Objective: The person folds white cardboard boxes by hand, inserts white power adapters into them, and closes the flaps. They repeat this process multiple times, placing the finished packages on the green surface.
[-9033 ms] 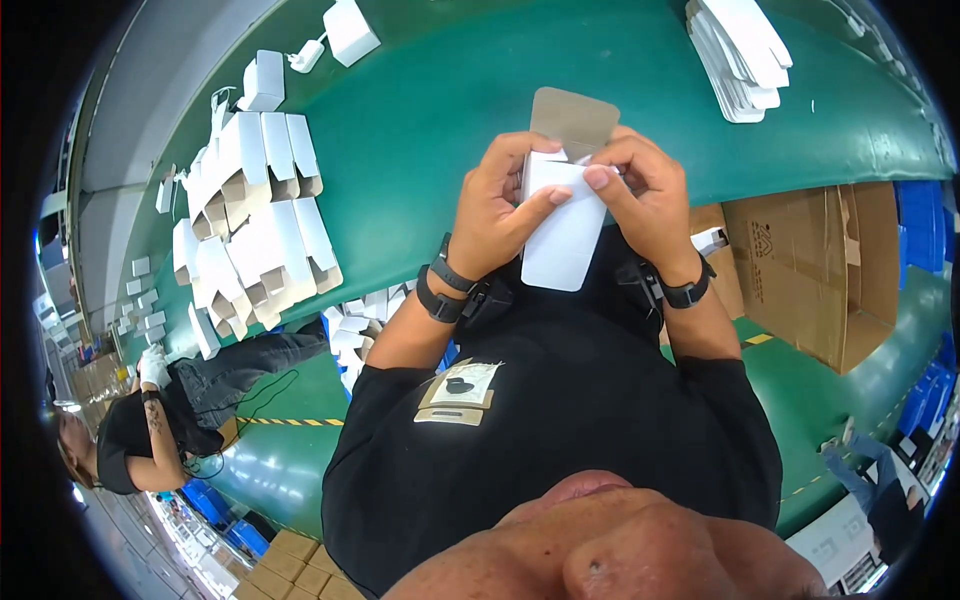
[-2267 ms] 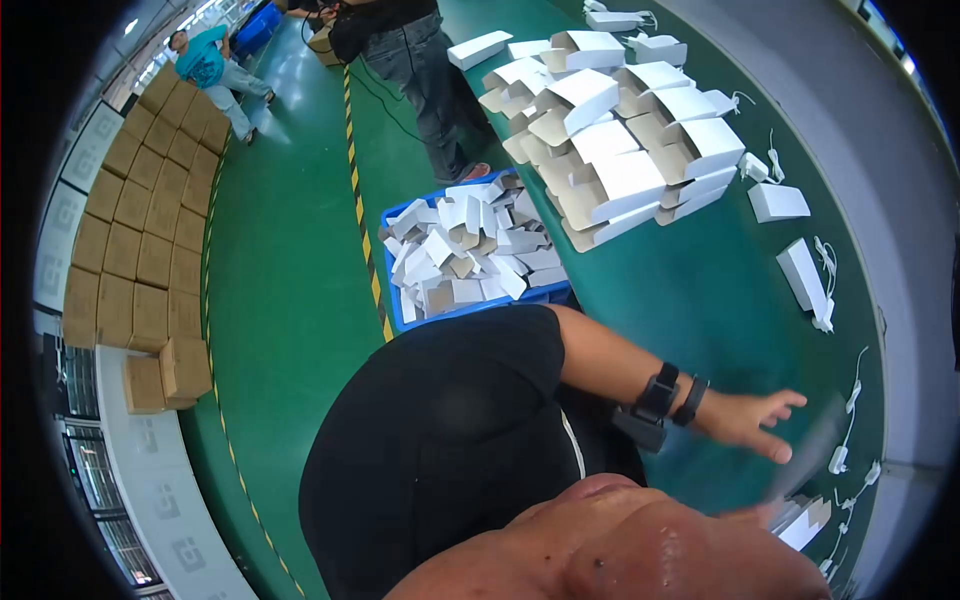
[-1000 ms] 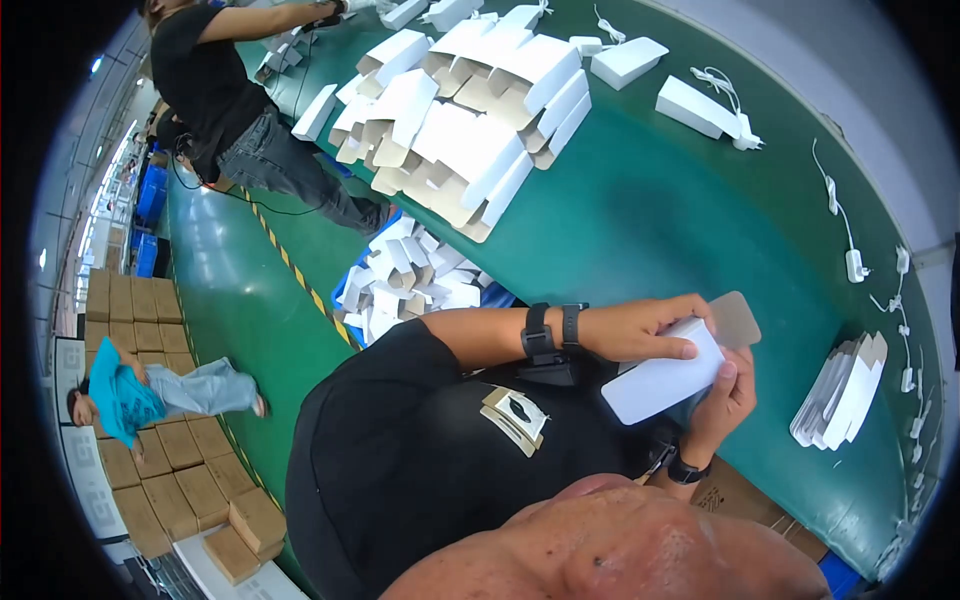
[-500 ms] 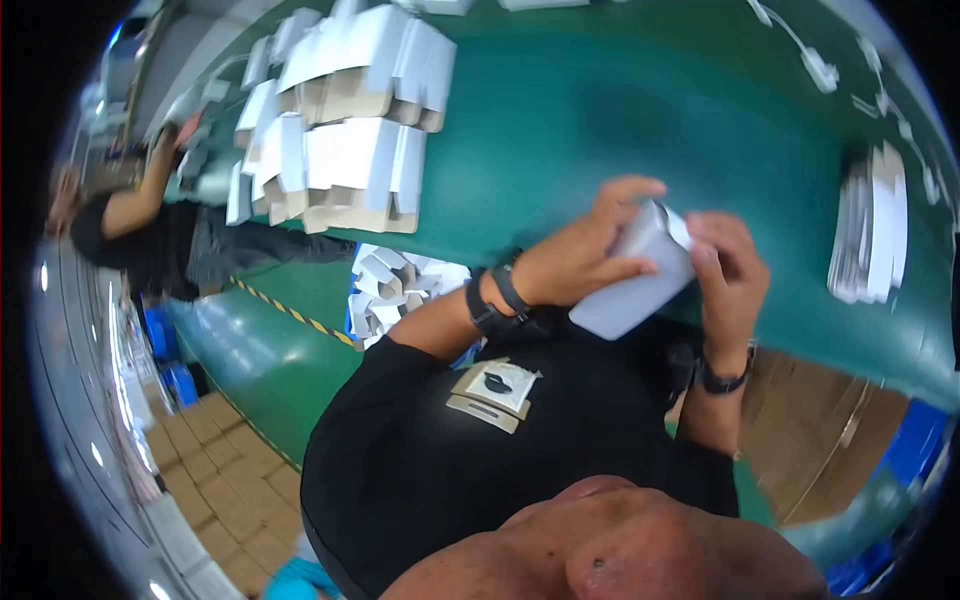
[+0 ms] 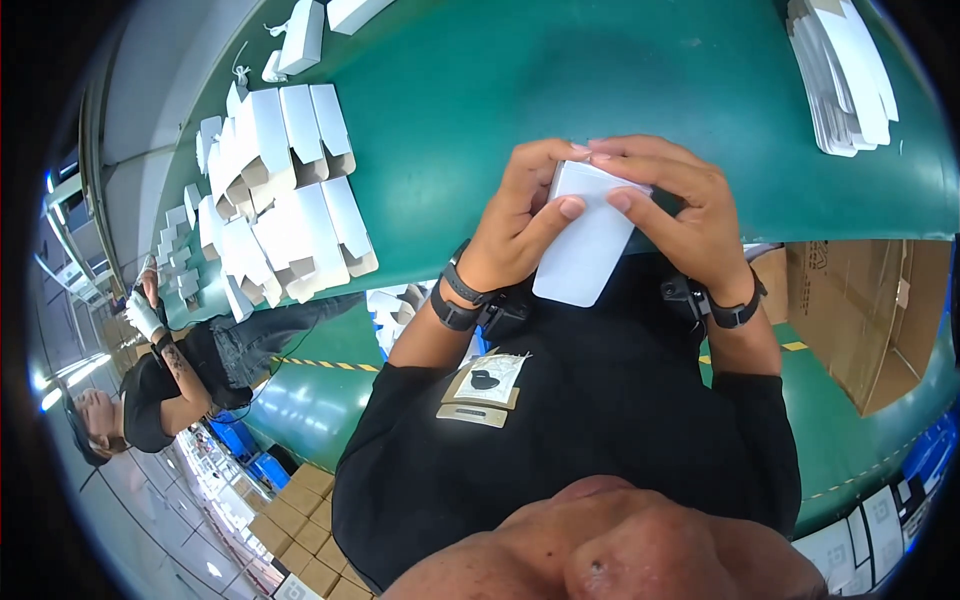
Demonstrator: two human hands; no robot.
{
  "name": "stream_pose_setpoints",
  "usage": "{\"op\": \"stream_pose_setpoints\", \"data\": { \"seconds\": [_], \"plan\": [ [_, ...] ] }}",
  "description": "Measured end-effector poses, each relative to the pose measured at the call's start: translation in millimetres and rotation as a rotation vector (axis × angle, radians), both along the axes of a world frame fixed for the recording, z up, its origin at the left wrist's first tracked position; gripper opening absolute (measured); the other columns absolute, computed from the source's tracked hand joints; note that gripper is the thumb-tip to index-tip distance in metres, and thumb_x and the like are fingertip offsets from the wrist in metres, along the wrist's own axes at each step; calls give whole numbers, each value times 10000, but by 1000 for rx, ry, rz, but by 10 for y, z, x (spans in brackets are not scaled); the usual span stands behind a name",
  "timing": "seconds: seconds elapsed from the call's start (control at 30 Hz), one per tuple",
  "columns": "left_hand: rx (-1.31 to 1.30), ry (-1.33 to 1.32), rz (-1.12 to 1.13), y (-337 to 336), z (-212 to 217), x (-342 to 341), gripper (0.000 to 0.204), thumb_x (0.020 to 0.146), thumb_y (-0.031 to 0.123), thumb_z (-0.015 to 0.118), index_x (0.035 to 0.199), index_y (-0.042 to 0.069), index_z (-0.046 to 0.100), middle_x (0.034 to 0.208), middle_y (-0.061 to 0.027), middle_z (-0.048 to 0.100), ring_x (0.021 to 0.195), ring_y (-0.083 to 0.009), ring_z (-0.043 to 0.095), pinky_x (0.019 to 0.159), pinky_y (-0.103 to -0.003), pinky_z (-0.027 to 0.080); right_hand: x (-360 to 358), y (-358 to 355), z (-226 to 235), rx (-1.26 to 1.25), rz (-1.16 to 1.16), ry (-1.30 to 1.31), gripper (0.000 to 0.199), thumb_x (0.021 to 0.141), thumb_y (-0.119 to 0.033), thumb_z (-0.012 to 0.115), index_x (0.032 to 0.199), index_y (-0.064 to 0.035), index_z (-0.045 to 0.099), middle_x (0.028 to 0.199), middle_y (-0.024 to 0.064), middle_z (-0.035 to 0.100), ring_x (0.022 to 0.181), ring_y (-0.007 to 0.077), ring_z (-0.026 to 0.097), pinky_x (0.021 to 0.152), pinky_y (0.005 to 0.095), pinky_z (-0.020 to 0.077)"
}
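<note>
Between my hands, over the near edge of the green table (image 5: 440, 130), is a small white carton (image 5: 584, 240). My left hand (image 5: 520, 215) grips its left side, the thumb lying on the upper face. From the right, my right hand (image 5: 685, 205) holds the far end, its thumb on the face and its fingers along the top edge. Part of that far end is hidden behind my fingers. On the table to my left stand rows of white folded cartons (image 5: 290, 220), with brown insides showing at their near ends.
A stack of flat white cartons (image 5: 845, 85) lies at the far right. More white boxes (image 5: 300, 40) are at the far left. Below the right edge stands a large brown cardboard box (image 5: 850, 310). A co-worker (image 5: 170, 390) with a white glove is at the left.
The view has swung, so the surroundings sit differently in it. My right fingers have come over the carton's far end, and my left thumb lies further up its face.
</note>
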State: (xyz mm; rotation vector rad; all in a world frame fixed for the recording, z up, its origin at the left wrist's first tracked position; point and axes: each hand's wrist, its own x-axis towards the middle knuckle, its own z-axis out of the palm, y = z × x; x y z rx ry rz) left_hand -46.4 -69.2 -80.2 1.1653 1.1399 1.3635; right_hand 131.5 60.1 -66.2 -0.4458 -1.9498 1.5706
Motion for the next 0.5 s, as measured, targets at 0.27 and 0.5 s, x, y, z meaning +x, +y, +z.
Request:
{"op": "stream_pose_setpoints", "data": {
  "seconds": [0.27, 0.5],
  "plan": [
    [19, 29, 334, 446, -10, -112, 323, 998, 62, 534, 1293, 66, 401, 1086, -84, 578, 953, -114, 535, 839, -249, 436, 114, 286, 165, 549, -332, -136, 323, 877, -98, 704, 1196, -48, 684, 1295, 145, 640, 1234, 321, 581, 1045, 407, 441],
    [-73, -445, 759, 1443, -22, -1195, 373, 964, 116, 611, 1294, 76, 440, 1101, -53, 560, 984, -130, 514, 799, -278, 412, 955, 1264, 234, 1185, -1131, -612, 430, 908, -183, 680, 1319, -78, 604, 1322, 161, 612, 1244, 358, 557, 1065, 482, 401]
  ]
}}
